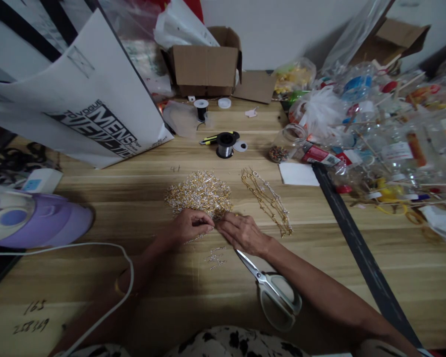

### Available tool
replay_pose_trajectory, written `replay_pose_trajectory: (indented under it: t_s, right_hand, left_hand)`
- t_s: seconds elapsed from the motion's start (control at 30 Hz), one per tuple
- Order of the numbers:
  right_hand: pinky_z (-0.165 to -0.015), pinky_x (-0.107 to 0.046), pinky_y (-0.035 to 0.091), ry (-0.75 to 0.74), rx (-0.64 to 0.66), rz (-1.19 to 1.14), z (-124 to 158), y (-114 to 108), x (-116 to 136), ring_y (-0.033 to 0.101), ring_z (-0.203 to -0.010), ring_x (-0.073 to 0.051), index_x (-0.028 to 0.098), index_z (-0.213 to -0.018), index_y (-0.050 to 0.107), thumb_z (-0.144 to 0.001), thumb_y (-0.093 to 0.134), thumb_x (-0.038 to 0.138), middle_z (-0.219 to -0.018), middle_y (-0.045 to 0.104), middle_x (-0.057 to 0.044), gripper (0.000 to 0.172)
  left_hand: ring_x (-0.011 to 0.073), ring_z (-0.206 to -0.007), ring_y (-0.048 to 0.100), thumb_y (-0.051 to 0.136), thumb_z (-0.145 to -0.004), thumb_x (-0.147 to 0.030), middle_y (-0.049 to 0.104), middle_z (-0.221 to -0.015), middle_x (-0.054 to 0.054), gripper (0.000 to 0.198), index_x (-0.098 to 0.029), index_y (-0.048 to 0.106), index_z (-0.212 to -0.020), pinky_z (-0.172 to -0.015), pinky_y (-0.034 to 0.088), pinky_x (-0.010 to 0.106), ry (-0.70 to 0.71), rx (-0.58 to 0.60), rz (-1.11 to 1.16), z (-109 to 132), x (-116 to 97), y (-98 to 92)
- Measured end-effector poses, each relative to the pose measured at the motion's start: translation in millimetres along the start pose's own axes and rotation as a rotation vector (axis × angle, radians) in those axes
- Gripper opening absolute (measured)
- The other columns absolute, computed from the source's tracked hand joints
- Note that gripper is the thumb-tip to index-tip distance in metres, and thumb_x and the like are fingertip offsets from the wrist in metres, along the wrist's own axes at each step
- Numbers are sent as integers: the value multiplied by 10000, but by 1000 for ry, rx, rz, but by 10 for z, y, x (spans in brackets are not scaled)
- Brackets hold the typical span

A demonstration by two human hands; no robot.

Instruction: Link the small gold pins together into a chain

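A heap of small gold and silver chain links (198, 191) lies on the table in front of my hands. My left hand (193, 225) is at the heap's near edge, thumb and fingertips pinched together. A short strand of beaded chain (195, 239) shows just below it. Almost touching those fingertips is my right hand (244, 234), palm down with its fingers pressed together. What sits between the fingertips is too small to make out. Several short chain pieces (215, 258) lie nearer to me. Scissors (269, 287) rest with their tips beside my right wrist.
Longer gold and silver chains (267, 203) lie to the right. Behind the heap stand a wire spool (225, 145), a cutter knife (210, 140) and a jar of beads (282, 148). A white cable (128, 263) crosses above my left forearm. Plastic bottles (394, 148) crowd the right side.
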State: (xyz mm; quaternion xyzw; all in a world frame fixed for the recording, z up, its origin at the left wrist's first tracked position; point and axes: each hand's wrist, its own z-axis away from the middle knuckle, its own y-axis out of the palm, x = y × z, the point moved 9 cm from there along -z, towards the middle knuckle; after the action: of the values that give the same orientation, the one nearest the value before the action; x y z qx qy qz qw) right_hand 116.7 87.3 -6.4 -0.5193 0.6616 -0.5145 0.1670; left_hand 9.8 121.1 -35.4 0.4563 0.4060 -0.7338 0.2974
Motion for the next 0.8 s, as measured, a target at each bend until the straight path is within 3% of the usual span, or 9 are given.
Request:
replay_pose_trajectory:
  t_s: [0.8]
  right_hand:
    - [-679, -266, 412, -26, -5, 16, -15, -10, 28, 543, -756, -145, 146, -917, 554, -948, 402, 191, -836, 574, -58, 161]
  left_hand:
    - [122, -653, 615, 616, -726, -245, 695, -720, 25, 137, -131, 684, -759, -610, 462, 193, 44, 11, 2, -26, 40, 37]
